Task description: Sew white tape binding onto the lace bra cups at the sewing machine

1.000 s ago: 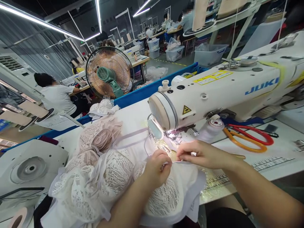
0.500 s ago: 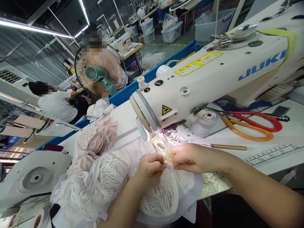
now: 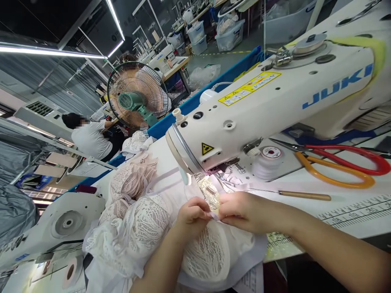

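A white lace bra [image 3: 207, 255] lies in front of me at the table's near edge, one rounded cup turned upward. My left hand [image 3: 192, 215] is closed, thumb and fingers pinching a narrow pale edge of it. Close beside it, my right hand [image 3: 234, 211] pinches the same edge, so a short strip [image 3: 214, 215] shows between the two hands. Both hands are just in front of the sewing machine's [image 3: 210, 140] lit needle area, where the needle itself is hard to make out. More lace bras [image 3: 148, 221] are heaped against my left forearm.
Right of the machine head lie scissors [image 3: 339, 173] with red and orange handles, a wooden-handled awl [image 3: 305, 195] and a white thread spool [image 3: 269, 162]. A large fan [image 3: 137, 95] stands beyond the blue cloth trough [image 3: 165, 124]. A seated person [image 3: 91, 140] works at far left.
The view has shifted, so the scene sits further right on the left side. My hands remain pinched on the bra's edge and have turned slightly, showing more of the strip between them.
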Tool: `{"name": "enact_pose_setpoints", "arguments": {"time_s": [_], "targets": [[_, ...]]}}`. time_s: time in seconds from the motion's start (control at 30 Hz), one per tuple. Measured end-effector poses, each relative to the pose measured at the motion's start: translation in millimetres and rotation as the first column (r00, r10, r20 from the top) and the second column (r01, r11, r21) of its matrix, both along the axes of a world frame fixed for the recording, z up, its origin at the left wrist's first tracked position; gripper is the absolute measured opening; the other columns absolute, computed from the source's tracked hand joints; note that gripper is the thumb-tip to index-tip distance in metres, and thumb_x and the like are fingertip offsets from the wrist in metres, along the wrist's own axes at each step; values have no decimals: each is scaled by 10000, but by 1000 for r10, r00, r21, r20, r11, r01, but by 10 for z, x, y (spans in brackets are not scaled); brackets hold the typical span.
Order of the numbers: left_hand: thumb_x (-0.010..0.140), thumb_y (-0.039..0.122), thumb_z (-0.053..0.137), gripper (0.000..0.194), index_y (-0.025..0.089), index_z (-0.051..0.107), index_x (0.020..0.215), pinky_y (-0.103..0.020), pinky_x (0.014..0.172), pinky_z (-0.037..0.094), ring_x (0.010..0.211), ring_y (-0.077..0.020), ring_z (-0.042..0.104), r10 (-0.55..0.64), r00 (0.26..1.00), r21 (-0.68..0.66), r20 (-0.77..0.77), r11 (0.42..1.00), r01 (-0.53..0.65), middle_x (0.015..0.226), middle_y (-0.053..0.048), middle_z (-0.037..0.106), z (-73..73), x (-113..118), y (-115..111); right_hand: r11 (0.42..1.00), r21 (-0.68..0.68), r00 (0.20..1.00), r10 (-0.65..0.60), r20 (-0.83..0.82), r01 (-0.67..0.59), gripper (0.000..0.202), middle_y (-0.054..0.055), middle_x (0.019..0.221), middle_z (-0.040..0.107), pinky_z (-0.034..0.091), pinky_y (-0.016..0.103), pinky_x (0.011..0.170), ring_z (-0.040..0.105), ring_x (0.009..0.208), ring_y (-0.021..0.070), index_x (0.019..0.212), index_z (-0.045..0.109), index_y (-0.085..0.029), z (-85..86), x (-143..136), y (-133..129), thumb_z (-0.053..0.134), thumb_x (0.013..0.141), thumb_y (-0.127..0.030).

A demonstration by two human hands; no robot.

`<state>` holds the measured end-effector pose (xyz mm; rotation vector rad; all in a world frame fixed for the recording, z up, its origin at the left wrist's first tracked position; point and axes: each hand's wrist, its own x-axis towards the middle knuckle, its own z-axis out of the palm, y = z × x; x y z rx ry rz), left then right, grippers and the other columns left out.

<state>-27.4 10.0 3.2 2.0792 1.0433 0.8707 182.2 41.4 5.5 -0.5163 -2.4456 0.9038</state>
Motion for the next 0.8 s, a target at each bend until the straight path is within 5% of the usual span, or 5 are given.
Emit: {"name": "enact_pose_setpoints", "arguments": {"time_s": [0.13,0.33,0.8], "targets": [[740,250,603,225,165,466,582,-224,551,420,634,-100,516,45,988,-136,147,990,-25,766,-37,541,-110,-41,51,995,97,999,-31,11,30,237,4,640,465,258,213,493,393,551,83,631,534,-154,-40,-45,-5,414,834,-174],[710,313,634,285,164,437,567,-248,565,440,612,-100,511,82,984,-235,159,971,-43,763,-34,519,-123,-36,83,997,68,999,-47,-1,47,251,4,656,466,258,221,512,392,569,88,634,497,-161,-31,-27,-4,381,855,-186],[752,288,591,252,166,470,568,-252,605,440,650,-109,526,27,990,-151,139,988,-6,760,-38,523,-63,-1,71,988,31,988,-151,8,151,192,10,634,498,253,227,514,415,563,106,694,584,-177,-12,-6,34,430,807,-186]]}}
